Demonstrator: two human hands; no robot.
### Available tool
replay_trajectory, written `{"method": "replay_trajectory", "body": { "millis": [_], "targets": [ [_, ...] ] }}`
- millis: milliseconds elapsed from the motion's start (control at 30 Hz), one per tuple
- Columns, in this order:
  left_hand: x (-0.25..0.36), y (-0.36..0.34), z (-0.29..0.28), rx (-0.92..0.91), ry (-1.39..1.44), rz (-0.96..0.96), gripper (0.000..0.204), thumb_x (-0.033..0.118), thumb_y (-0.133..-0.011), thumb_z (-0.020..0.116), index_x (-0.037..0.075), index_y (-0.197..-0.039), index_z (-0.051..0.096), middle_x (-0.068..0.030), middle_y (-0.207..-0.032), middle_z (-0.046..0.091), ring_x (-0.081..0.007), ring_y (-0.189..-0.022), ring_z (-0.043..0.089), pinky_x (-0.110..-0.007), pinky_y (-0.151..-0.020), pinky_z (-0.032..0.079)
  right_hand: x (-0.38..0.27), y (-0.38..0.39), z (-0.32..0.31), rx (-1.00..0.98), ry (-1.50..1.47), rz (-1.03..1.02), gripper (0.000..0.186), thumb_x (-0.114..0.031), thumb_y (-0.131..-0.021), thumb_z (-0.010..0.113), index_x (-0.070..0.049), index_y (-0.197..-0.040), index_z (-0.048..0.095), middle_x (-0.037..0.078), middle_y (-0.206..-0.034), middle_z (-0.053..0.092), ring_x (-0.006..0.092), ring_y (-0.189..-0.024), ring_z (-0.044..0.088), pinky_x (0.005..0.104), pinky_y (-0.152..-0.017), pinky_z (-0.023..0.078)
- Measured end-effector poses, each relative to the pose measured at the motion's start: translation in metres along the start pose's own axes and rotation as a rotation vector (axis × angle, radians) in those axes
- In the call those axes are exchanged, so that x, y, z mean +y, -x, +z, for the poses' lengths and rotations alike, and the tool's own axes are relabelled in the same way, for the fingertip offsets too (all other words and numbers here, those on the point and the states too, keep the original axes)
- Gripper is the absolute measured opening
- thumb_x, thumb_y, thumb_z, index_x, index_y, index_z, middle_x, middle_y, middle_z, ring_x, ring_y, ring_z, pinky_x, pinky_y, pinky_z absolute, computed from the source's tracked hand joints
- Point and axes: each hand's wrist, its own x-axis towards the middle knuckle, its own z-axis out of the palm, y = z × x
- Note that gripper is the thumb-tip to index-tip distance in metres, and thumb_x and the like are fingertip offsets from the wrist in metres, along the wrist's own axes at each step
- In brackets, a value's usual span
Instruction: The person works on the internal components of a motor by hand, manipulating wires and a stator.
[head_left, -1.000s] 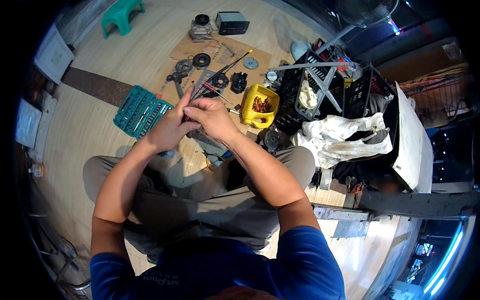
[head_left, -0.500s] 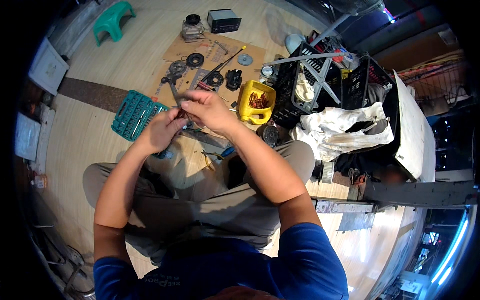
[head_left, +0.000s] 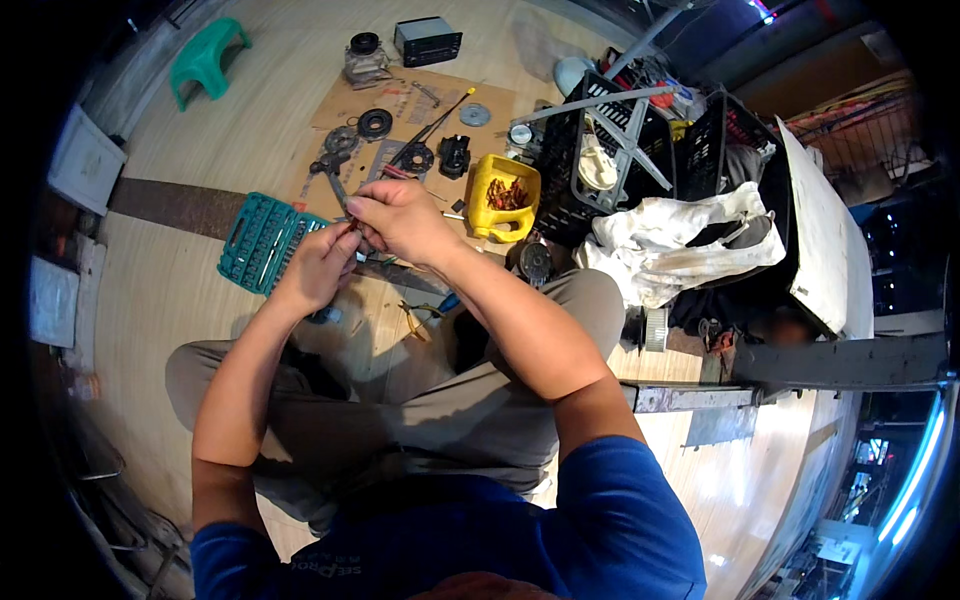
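L hand (head_left: 318, 266) & R hand (head_left: 404, 220) both pinch a small dark part (head_left: 352, 227) btwn them, mostly hidden, prob. to steady it, w/ yellow jug (head_left: 479, 196) of reddish bits (head_left: 508, 194) nr R hand, prob. for easy reach.

Blue short-sleeved shirt (head_left: 450, 525) with pale lettering (head_left: 338, 568), shadowed trousers (head_left: 400, 425) probably grey-brown, bare hands (head_left: 408, 218).

You're in a repair workshop: socket set (head_left: 262, 240) by the near left corner of the cardboard (head_left: 345, 108), machine parts (head_left: 455, 155) across its middle, pliers (head_left: 415, 320) on the floor (head_left: 150, 275).
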Motion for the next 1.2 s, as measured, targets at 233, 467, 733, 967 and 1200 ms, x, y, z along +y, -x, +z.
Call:
{"method": "replay_trajectory", "body": {
  "millis": [233, 467, 733, 967, 1200],
  "targets": [
    [-0.004, -0.001, -0.007, 0.025, 0.501, -0.264, 0.031, 0.037, -0.098, 0.046, 0.008, -0.096, 0.054, 0.0013, -0.069, 0.045, -0.0095, -0.057, 0.040, -0.024, -0.051, 0.032, -0.004, -0.004, -0.013, 0.094, 0.240, -0.065, 0.018, -0.016, -0.092, 0.060, 0.001, -0.088, 0.065, 0.001, -0.063, 0.058, 0.0073, -0.051, 0.051, 0.0231, -0.046, 0.041],
    [-0.009, 0.001, -0.012, -0.023, 0.415, -0.189, 0.031, 0.032, -0.099, 0.046, 0.004, -0.103, 0.059, 0.0008, -0.075, 0.054, -0.0091, -0.061, 0.048, -0.024, -0.054, 0.038, -0.002, -0.008, -0.015, 0.010, 0.316, -0.141, 0.019, -0.015, -0.092, 0.059, 0.001, -0.086, 0.065, 0.001, -0.061, 0.056, 0.0075, -0.050, 0.051, 0.0235, -0.046, 0.041],
    [0.007, 0.007, -0.011, 0.049, -0.316, -0.050, 0.022, 0.016, -0.097, 0.047, 0.000, -0.104, 0.061, -0.0003, -0.072, 0.057, -0.0080, -0.063, 0.051, -0.023, -0.058, 0.041, -0.004, -0.007, -0.013, -0.007, 0.166, -0.002, 0.019, -0.015, -0.092, 0.059, 0.001, -0.083, 0.062, 0.001, -0.060, 0.054, 0.0069, -0.048, 0.048, 0.0219, -0.044, 0.038],
    [0.004, 0.001, -0.004, 0.110, -0.421, 0.149, 0.019, 0.014, -0.096, 0.046, 0.000, -0.088, 0.056, -0.0011, -0.062, 0.052, -0.0092, -0.053, 0.047, -0.025, -0.050, 0.038, -0.005, -0.004, -0.011, 0.057, -0.010, 0.064, 0.020, -0.021, -0.091, 0.061, -0.002, -0.083, 0.061, 0.001, -0.059, 0.053, 0.0079, -0.044, 0.045, 0.0225, -0.039, 0.033],
    [-0.004, -0.001, 0.003, 0.296, -0.748, 0.441, 0.018, 0.014, -0.094, 0.049, -0.001, -0.087, 0.055, -0.0142, -0.064, 0.056, -0.0303, -0.056, 0.055, -0.038, -0.054, 0.043, -0.004, -0.005, -0.006, 0.160, -0.120, 0.151, 0.022, -0.024, -0.091, 0.062, -0.004, -0.083, 0.061, 0.001, -0.060, 0.053, 0.0083, -0.044, 0.044, 0.0223, -0.038, 0.032]
  ]
}}
